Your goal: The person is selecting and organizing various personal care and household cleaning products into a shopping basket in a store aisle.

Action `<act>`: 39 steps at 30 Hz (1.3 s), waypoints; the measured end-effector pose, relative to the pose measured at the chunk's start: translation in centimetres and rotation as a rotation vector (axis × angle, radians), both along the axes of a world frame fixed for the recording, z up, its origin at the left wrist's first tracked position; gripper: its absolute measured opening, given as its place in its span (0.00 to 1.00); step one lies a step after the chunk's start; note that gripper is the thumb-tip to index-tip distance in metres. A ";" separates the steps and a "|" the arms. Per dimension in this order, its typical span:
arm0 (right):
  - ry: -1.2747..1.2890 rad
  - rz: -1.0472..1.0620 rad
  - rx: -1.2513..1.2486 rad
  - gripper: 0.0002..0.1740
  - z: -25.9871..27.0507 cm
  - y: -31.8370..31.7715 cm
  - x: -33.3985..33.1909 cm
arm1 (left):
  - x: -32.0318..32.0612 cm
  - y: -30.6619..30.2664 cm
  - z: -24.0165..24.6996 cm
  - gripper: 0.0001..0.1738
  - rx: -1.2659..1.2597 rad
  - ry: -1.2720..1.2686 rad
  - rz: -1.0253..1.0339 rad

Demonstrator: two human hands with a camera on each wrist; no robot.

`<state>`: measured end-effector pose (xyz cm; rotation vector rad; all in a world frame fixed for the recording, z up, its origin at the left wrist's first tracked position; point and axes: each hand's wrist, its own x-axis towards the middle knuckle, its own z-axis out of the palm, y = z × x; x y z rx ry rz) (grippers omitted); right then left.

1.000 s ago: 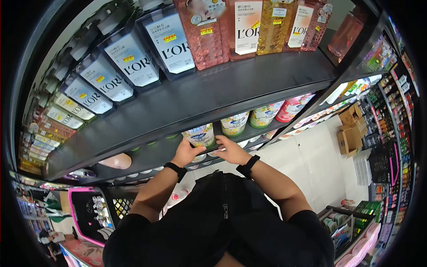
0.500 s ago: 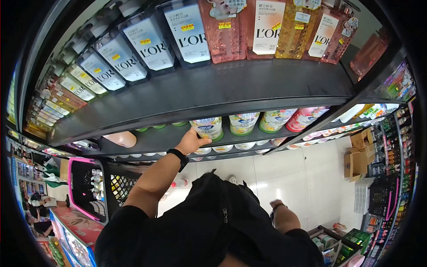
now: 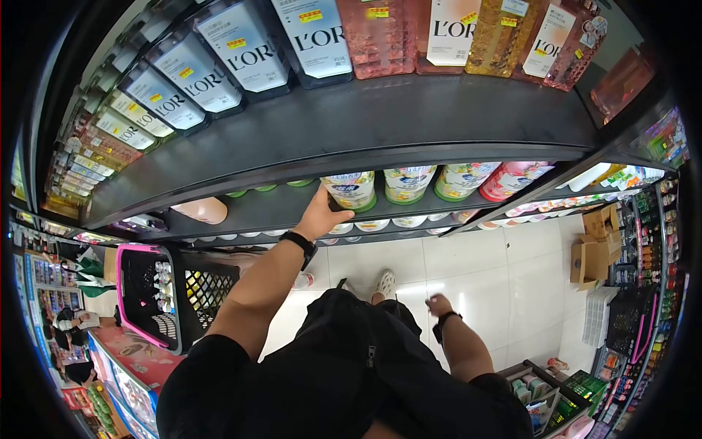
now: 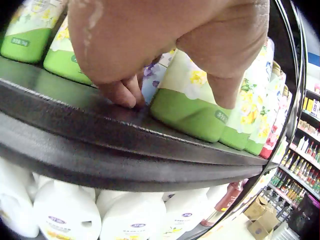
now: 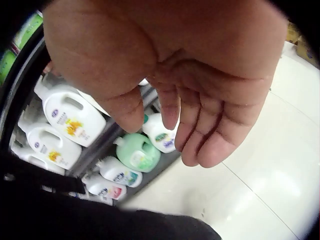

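On the lower shelf stands a floral bottle with a green base, at the left end of a short row. My left hand grips it low down, with the thumb across its front and the fingers round its left side. Seen from the left wrist, the thumb presses on the bottle near its base, and the base sits at the shelf's front edge. My right hand hangs away from the shelf over the floor, holding nothing. Its fingers are loosely bent in the right wrist view.
Similar green-based bottles and a pink one stand to the right. Large pump bottles line the shelf above. White jugs fill the shelf below. A pink-rimmed basket is at left, cardboard boxes at right.
My right hand has left the bottle and dropped back toward my body's right side. The left hand keeps its grip on the bottle. The head view has shifted slightly.
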<state>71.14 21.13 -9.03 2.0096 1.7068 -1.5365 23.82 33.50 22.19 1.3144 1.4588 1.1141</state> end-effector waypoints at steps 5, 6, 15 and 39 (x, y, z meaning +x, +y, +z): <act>0.084 -0.038 0.072 0.27 4.9 8.2 -6.4 | 0.8 -7.0 0.6 0.41 0.044 0.413 0.250; 0.078 -0.018 0.080 0.27 5.9 8.9 -7.2 | 0.2 -9.0 -0.4 0.36 0.037 0.438 0.213; -0.336 0.716 -0.016 0.25 7.0 3.2 -12.7 | -12.6 -40.3 -16.0 0.30 -0.730 0.487 0.442; 0.941 0.944 0.511 0.13 37.8 -15.4 -70.1 | -4.2 -81.0 -23.6 0.30 -0.944 -0.403 1.262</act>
